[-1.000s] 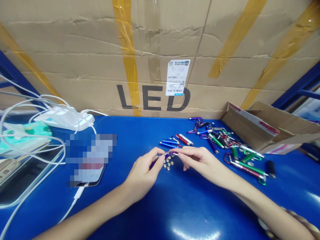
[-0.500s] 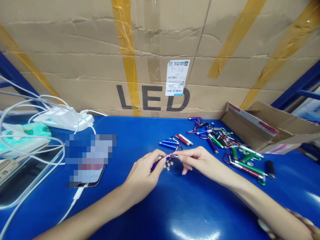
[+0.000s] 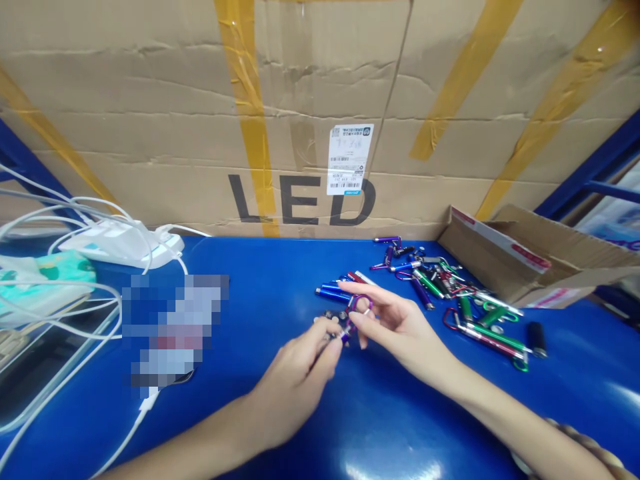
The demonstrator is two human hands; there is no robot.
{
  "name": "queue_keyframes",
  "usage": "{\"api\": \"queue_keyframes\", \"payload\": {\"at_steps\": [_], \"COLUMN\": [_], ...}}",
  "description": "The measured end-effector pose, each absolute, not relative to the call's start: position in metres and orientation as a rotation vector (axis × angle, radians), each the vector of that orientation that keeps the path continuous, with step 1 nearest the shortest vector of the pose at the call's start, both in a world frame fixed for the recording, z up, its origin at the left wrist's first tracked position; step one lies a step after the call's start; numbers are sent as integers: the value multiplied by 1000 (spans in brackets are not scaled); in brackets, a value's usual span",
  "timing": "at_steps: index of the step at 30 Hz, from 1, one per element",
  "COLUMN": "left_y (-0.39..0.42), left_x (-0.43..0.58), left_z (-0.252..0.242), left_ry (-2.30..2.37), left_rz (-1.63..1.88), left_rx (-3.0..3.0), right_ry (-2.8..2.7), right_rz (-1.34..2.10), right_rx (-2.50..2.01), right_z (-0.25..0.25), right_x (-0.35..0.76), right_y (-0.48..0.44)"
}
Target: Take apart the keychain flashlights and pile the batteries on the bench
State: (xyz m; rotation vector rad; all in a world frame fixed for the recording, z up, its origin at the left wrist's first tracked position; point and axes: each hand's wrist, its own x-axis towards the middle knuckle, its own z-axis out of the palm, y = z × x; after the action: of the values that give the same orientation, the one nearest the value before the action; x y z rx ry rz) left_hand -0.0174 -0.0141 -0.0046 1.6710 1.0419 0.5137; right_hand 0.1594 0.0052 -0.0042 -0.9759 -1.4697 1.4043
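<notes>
My left hand (image 3: 300, 373) pinches a small purple keychain flashlight (image 3: 346, 333) by its body, just above the blue table (image 3: 280, 413). My right hand (image 3: 395, 323) grips the flashlight's other end, where a purple carabiner clip (image 3: 359, 305) loops over its fingers. Several small silver button batteries (image 3: 327, 317) lie on the table right behind my left fingertips. A few blue and red flashlights (image 3: 333, 291) lie just beyond the hands.
A pile of green, purple and red keychain flashlights (image 3: 465, 300) lies at the right, beside an open cardboard box (image 3: 530, 260). A big carton marked LED (image 3: 300, 133) walls the back. A phone on a white cable (image 3: 170, 333), a power strip (image 3: 120, 240) and cables lie left.
Both hands drew slightly nearer me with the purple flashlight. My right hand turned palm-up and the carabiner end swung up over its fingers.
</notes>
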Motion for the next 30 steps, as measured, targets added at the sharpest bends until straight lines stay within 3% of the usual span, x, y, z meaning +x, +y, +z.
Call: {"api": "queue_keyframes", "payload": {"at_steps": [5,14,24,30], "left_y": [-25,-19,-22,-20], "left_x": [-13,-17,-15,-15], "left_z": [-1,-5,-3,-3], "left_ry": [829,850,906,948], "left_rz": [426,725,671,701], "left_rx": [1520,1548,1636,1580], "right_ry": [-1463,-1428,-1365,-1648], "right_rz": [1574,1715,1539,1302], "right_rx": [-912,-983,-1021,-1072], "right_z": [0,6,5,10], "right_x": [161,161,164,163], "right_y": [4,5,5,3]}}
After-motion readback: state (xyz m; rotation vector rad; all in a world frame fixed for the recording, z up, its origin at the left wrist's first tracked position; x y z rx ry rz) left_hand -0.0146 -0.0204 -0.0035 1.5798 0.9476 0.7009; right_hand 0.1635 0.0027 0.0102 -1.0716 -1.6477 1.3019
